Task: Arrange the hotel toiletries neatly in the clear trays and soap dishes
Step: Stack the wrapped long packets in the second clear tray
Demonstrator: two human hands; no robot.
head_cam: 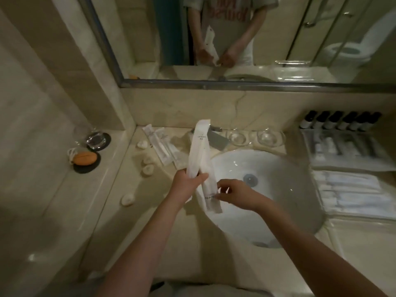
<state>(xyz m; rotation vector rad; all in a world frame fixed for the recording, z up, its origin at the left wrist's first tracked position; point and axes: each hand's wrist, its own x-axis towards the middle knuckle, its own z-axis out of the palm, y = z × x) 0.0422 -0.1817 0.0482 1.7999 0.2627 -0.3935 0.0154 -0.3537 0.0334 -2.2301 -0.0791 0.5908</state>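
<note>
My left hand (186, 183) grips two long white toiletry packets (199, 144) above the sink's left rim, one pointing up toward the tap. My right hand (234, 195) pinches the lower end of a packet (211, 200) over the basin. More white packets (161, 144) lie on the counter left of the tap. Small white wrapped pieces (147, 169) are scattered on the counter. Two clear round soap dishes (237, 137) (269, 136) stand behind the basin. A clear tray (342, 146) at the right holds white items.
The white sink (278, 189) fills the middle. Several dark-capped small bottles (340, 123) line the back right. Folded white towels (353, 191) lie right of the basin. On the left ledge are a glass (95, 139) on a black coaster and an orange soap (84, 158). A mirror (214, 39) is above.
</note>
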